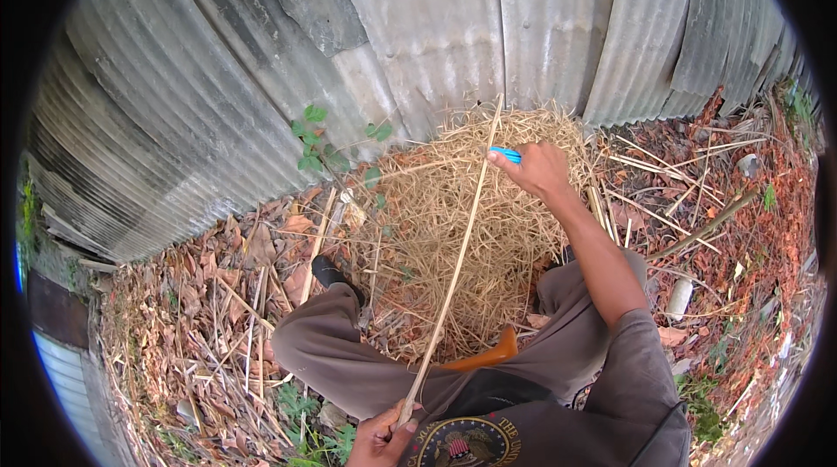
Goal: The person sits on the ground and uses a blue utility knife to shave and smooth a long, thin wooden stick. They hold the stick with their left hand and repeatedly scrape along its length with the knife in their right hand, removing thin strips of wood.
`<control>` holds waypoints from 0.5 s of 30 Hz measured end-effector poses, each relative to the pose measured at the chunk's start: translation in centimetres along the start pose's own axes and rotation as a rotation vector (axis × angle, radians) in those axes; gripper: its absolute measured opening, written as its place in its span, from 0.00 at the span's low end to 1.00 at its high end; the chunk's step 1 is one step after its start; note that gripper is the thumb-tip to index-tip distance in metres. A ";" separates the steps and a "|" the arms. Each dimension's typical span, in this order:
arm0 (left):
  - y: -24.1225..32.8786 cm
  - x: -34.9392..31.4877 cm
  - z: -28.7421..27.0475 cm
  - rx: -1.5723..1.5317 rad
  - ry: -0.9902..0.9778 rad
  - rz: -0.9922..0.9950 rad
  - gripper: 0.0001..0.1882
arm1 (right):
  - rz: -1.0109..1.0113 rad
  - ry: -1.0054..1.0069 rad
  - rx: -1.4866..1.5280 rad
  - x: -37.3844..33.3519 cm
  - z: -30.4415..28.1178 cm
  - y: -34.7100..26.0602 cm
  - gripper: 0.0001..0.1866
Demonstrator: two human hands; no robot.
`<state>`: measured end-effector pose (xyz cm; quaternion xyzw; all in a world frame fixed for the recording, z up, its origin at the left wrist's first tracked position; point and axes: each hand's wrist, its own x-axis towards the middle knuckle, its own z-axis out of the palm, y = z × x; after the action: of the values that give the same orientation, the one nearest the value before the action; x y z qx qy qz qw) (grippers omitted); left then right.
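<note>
A long, thin, pale wooden strip (459, 262) slants from my lap up over a heap of straw-like shavings. My left hand (379, 438) is closed around its lower end, close to my body. My right hand (542, 169) is closed on a small bright-blue tool (506, 155), held against the strip near its far end. Most of that tool is hidden by my fingers, so its exact kind does not show. Beneath the strip, the pile of shavings (497, 240) spreads between my bent legs.
Corrugated metal sheets (427, 22) form a wall ahead. A leafy green plant (312, 140) grows by it. Dry leaves and loose sticks (253, 293) cover the ground at left; more sticks (663, 170) lie at right near a whitish cylinder (679, 299). An orange-brown curved object (488, 355) lies by my lap.
</note>
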<state>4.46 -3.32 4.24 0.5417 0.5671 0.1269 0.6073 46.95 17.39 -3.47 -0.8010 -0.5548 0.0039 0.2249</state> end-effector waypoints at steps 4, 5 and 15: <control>0.5 -1.9 0.0 -0.243 -0.034 0.123 0.21 | -0.123 0.011 -0.116 1.4 -1.1 -0.1 0.44; 1.7 -2.5 -0.4 -0.166 -0.049 0.011 0.22 | -0.057 -0.005 -0.130 2.8 -1.5 0.9 0.45; 1.7 -0.9 -0.1 -0.090 -0.033 0.097 0.23 | -0.146 0.059 -0.283 7.4 -2.5 3.4 0.48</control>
<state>4.82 -3.28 6.08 0.5428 0.5239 0.1726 0.6333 53.49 22.15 -0.66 -0.7820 -0.5997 -0.1141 0.1257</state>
